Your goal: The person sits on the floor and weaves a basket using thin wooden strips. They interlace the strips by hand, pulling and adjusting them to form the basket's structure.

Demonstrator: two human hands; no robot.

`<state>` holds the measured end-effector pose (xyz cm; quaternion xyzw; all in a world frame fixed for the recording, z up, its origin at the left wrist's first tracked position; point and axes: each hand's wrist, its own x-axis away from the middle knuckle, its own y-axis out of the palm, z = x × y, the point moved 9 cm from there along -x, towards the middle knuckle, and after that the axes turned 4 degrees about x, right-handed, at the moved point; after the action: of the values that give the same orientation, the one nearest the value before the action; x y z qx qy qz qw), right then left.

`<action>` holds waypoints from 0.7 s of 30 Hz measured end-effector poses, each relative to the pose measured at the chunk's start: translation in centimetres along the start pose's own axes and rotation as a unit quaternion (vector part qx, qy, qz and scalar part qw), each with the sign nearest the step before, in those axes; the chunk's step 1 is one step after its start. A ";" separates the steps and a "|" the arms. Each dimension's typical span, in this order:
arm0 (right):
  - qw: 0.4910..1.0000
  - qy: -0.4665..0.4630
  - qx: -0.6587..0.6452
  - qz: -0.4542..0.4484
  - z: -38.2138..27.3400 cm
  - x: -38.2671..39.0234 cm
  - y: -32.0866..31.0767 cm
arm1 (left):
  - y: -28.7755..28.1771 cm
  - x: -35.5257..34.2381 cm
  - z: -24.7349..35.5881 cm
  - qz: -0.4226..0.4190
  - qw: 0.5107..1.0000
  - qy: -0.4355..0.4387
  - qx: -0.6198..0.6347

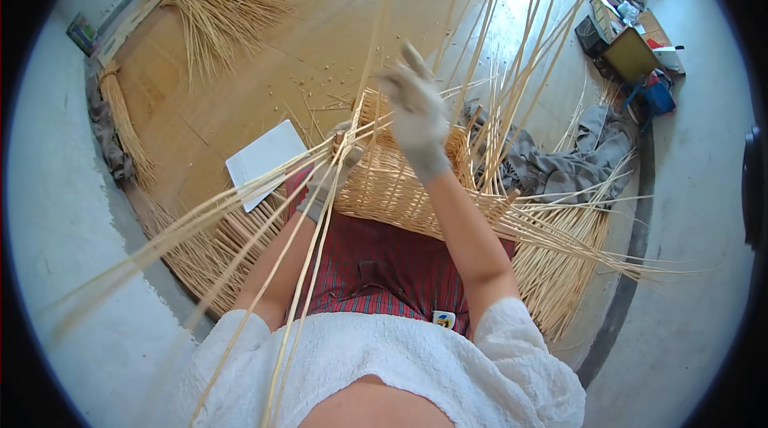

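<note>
Closest, a white shirt (384, 356) and red striped clothing (360, 268) over a lap, with a pale woven basket (392, 196) at its far edge. Well along, by the look of it: walls closely woven, but with long loose rods (290, 165) fanning left, standing upright and trailing right, so probably rim work left to do. At the basket's left corner, a gloved left hand (326, 176), partly behind rods; cannot tell whether pinching any. Above the basket, a gloved right hand (416, 108), blurred, fingers spread, without any clear grip. Beyond, a tan floor (320, 28) littered with scraps; to the left, a white board (264, 162) and cut sticks (248, 232); to the right, a heap of rods (560, 292) near grey cloth (552, 164). Farther off, a spread bundle (224, 20), a cluttered desk (654, 30) and pale walls (704, 188).
</note>
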<state>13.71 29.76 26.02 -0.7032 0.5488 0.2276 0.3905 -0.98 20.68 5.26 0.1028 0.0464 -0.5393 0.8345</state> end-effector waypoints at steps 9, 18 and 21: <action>0.907 0.331 -0.257 0.036 8.5 18.2 -7.2 | -2.4 -0.2 -8.0 0.006 0.597 -0.074 0.799; 0.870 0.462 -0.126 0.116 10.9 24.2 -12.0 | 6.1 8.9 10.0 -0.040 0.888 0.217 -0.403; 0.963 0.226 -0.120 0.079 5.2 13.7 -9.1 | 8.2 8.5 5.5 -0.104 0.856 0.062 -0.502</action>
<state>26.90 26.63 15.41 -0.7323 0.6455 0.1571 0.1496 9.84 15.13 10.06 -0.3022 0.3732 -0.5190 0.7071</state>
